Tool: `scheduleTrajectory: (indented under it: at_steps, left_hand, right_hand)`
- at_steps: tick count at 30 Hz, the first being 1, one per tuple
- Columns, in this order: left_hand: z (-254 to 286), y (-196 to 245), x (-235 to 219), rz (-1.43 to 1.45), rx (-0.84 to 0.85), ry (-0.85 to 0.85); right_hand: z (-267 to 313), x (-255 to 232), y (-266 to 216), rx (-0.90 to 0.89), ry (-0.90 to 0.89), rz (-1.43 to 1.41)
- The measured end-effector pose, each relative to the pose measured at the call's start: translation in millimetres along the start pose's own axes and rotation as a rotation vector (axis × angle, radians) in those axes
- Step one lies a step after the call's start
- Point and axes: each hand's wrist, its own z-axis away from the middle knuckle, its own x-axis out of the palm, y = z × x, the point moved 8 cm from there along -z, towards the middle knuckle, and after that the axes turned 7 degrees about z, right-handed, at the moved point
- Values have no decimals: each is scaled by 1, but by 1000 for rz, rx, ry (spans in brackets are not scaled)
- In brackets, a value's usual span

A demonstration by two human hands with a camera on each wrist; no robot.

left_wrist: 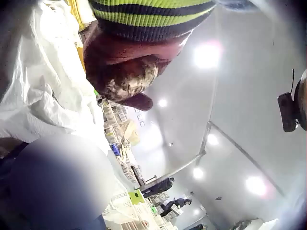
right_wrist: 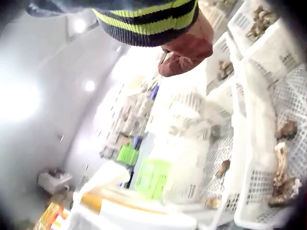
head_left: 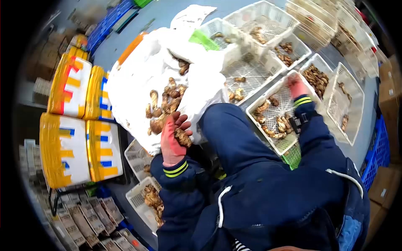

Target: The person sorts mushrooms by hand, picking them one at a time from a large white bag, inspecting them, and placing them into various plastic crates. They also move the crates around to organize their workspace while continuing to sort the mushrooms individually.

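My left hand (head_left: 173,140), in a reddish glove, grips a brown mushroom (head_left: 183,137) at the near edge of a white plastic sheet (head_left: 138,79). The same mushroom (left_wrist: 132,81) shows between palm and fingers in the left wrist view. Just beyond that hand, a pile of thick-stemmed mushrooms (head_left: 169,98) lies on the sheet. My right hand (head_left: 297,87) reaches over the far end of a white basket (head_left: 253,109) with several mushrooms (head_left: 282,124) inside. In the right wrist view its fingers (right_wrist: 177,64) bend inward; I cannot tell whether they hold anything.
More white baskets with mushrooms stand behind and to the right, such as a basket (head_left: 345,104) at the right. Taped foam boxes (head_left: 67,150) are stacked at the left. Beside my left sleeve is another basket (head_left: 140,201). Cardboard boxes (head_left: 387,184) line the far right.
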Motion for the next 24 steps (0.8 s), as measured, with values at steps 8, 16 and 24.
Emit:
scheduleTrajectory:
  at_steps: [8,16,24]
  left_hand:
    - [-5,-12,-25,121,-3,58]
    - [1,-13,-48,171,-41,-58]
    - [9,10,-89,209,70,46]
  right_hand:
    - [7,210,-36,294,-195,321]
    - [103,514,131,-481,-1327,1870]
    - [24,497,110,-3,-962,1595]
